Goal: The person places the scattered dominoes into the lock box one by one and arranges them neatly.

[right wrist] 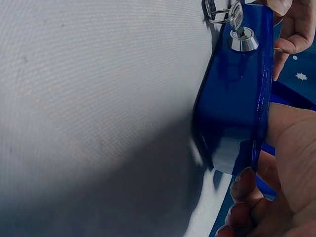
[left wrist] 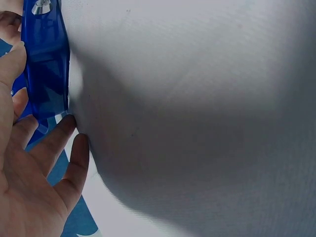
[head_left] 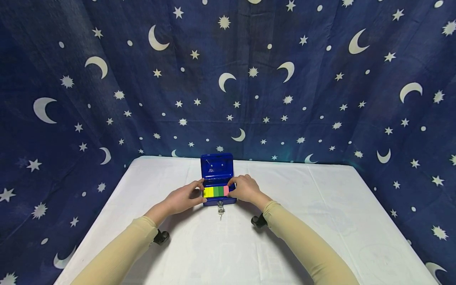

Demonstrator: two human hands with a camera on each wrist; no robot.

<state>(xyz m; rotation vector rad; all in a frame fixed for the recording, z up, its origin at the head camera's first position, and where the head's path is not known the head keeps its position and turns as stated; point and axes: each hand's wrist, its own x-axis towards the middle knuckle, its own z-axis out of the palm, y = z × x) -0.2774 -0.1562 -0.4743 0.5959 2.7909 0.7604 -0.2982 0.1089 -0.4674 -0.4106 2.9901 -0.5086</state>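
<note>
A blue metal cash box stands on the table with its lid raised. Inside lies a row of coloured blocks, yellow at the left, green in the middle and pink at the right. My left hand grips the yellow end between thumb and index finger, the thumb right at the front rim. At the pink end, my right hand has its thumb and curled fingers around the end. In the right wrist view a key sits in the front lock. The box wall hides the blocks from both wrist views.
A white cloth covers the table. Close behind it hangs a dark blue curtain with moons and stars. A key ring hangs at the box front. Black wrist cameras sit under both sleeves.
</note>
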